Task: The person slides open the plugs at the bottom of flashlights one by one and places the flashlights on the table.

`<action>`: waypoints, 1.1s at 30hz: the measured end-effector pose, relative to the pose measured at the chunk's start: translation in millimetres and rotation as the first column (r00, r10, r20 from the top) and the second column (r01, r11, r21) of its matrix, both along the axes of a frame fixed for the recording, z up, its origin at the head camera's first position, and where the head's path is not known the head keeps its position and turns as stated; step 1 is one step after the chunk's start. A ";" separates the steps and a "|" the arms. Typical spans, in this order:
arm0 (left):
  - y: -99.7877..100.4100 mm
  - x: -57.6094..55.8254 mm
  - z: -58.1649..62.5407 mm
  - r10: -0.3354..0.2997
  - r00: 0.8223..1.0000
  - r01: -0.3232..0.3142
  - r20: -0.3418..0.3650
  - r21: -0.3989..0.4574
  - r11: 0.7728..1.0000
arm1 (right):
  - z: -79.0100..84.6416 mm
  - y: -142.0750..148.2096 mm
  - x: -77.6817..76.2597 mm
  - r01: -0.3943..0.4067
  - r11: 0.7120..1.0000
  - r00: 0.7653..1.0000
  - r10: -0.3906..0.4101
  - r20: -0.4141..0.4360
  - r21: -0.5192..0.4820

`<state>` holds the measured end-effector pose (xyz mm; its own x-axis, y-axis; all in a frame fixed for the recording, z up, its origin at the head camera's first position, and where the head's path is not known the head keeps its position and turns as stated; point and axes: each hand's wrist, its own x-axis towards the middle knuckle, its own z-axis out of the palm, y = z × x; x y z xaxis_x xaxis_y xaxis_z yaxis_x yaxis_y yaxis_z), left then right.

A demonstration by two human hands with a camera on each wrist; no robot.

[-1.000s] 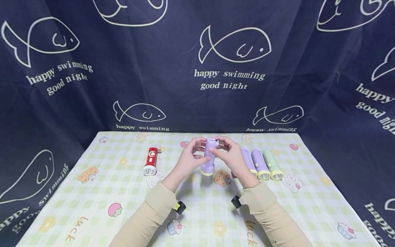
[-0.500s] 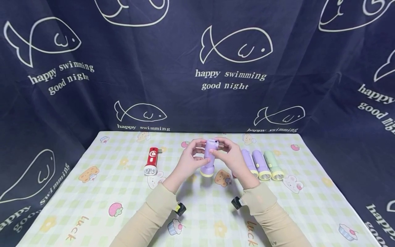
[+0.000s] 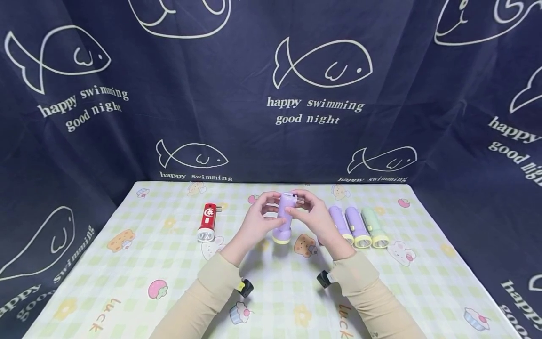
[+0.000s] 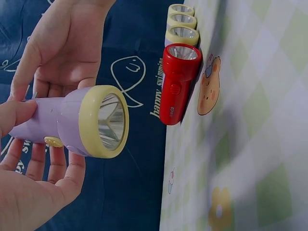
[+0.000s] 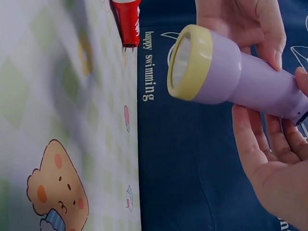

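A purple flashlight with a yellow head ring is held above the table between both hands, its lens end tilted down toward the person. The left hand grips its left side, thumb on the barrel. From the other side the right hand holds it, thumb also on the barrel. Metal plug prongs stick out near its tail, by the right fingers. A yellow switch shows on the barrel in the left wrist view. The lens faces away from the hands there and looks unlit.
A red flashlight with prongs out lies at left. Purple flashlights and a green flashlight lie in a row at right. Another red flashlight in that row is mostly hidden by the right arm in the head view. A dark curtain stands behind the table.
Both hands and the purple flashlight have shifted very slightly to the left. The grip looks the same, and the flashlights on the table have not moved.
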<state>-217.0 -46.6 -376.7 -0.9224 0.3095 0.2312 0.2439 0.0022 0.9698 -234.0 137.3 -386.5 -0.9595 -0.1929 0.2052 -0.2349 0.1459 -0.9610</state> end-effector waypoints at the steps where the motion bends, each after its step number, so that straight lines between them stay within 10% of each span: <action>1: -0.8 -0.2 -0.1 0.002 1.000 -0.002 0.005 -0.003 1.000 | -0.3 -0.1 0.1 -0.011 1.000 1.000 0.011 0.006 -0.004; 33: -10.2 -26.9 -7.8 0.278 0.958 -0.283 0.071 0.090 0.955 | -27.4 -23.1 5.8 -0.072 0.997 0.997 0.072 0.034 -0.009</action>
<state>-243.9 -56.8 -384.5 -0.9813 0.0149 0.1920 0.1915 -0.0331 0.9809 -228.2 114.2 -413.9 -0.9497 -0.2600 0.1744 -0.2116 0.1225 -0.9697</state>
